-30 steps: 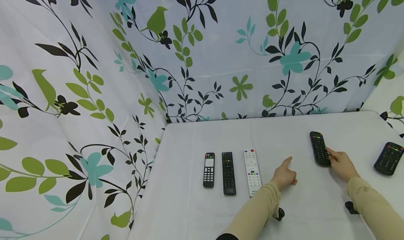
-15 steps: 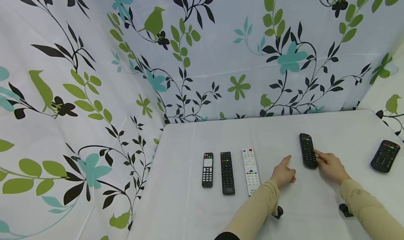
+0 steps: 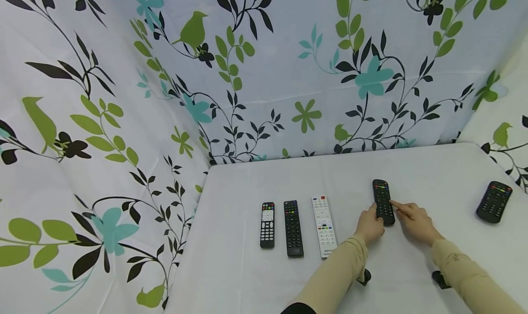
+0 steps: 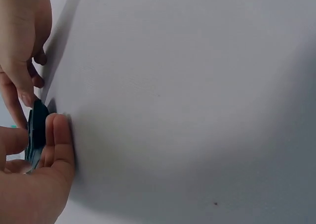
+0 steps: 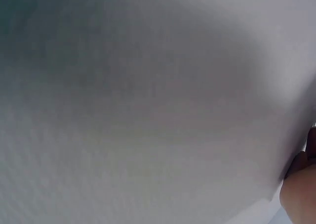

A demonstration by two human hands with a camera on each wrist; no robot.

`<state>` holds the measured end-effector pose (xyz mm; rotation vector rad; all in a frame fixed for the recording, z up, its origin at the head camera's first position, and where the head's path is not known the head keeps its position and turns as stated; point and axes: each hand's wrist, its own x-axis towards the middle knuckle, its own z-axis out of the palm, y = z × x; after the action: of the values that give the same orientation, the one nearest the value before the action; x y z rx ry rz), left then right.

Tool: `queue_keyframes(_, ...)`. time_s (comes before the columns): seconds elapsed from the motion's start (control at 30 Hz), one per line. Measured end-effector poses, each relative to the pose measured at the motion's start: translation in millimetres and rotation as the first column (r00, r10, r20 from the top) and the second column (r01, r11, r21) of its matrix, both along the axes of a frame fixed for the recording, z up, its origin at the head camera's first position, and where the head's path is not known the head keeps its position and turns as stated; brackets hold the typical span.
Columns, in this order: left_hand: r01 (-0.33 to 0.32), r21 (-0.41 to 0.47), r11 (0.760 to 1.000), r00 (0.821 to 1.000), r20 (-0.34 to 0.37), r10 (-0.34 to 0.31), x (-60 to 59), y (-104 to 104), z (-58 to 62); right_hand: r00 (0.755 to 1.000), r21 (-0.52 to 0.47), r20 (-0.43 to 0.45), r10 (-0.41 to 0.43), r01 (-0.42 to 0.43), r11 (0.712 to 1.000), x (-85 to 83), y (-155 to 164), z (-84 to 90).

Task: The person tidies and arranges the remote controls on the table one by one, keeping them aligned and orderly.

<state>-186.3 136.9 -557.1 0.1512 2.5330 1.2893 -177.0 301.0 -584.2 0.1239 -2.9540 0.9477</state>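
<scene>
In the head view a black remote control [image 3: 383, 203] with coloured buttons stands slightly tilted between my two hands. My left hand [image 3: 370, 226] holds its lower left end. My right hand [image 3: 416, 221] pinches its right edge between thumb and fingers. The left wrist view has the remote edge-on, with the left hand [image 4: 37, 184] around its near end and the right hand [image 4: 22, 41] at its far side. Only a bit of the right hand [image 5: 301, 192] shows in the right wrist view.
Left of my hands lie a small black remote with a white panel [image 3: 267, 225], a long black remote [image 3: 294, 229] and a white remote [image 3: 324, 227]. Another black remote [image 3: 494, 202] lies at the right. A patterned curtain [image 3: 247, 85] borders the white table [image 3: 235, 181].
My right hand has brought the black remote leftward to my left hand. The left hand, earlier with a finger extended and touching nothing, now grips the remote's lower end. The view has shifted slightly.
</scene>
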Motion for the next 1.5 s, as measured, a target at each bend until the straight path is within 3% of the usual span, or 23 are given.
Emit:
queue_keyframes(0.17,-0.056,0.049,0.997,0.997,0.063,0.053,-2.8,-1,-7.1,0.997,-0.082,-0.068,0.047,-0.052,0.995,0.2,-12,3.3)
queue_keyframes(0.3,-0.084,0.041,0.996,0.995,0.059,0.082,-3.3,-4,-7.7,1.000,-0.129,-0.022,0.015,-0.017,0.991,1.5,-22,3.1)
queue_keyframes(0.43,-0.081,0.003,0.997,0.996,0.040,0.081,-1.5,-6,-7.7,0.999,-0.129,0.026,-0.031,0.034,0.991,4.9,-31,5.2)
queue_keyframes(0.77,-0.077,-0.008,0.997,0.995,0.065,0.077,4.7,-15,-1.7,0.985,-0.141,0.165,-0.056,0.080,0.987,14.0,-39,14.5)
queue_keyframes(0.9,-0.091,-0.023,0.996,0.995,0.041,0.092,9.0,-18,1.5,0.987,-0.129,0.150,-0.055,0.075,0.989,15.5,-42,10.7)
queue_keyframes(1.23,-0.133,-0.014,0.991,0.989,0.061,0.134,22.5,-21,1.9,0.983,-0.155,0.182,-0.041,0.070,0.985,26.8,-49,8.2)
queue_keyframes(1.5,-0.164,-0.014,0.986,0.982,0.094,0.165,25.8,-30,5.4,0.985,-0.102,0.173,0.001,0.017,0.995,26.0,-54,9.9)
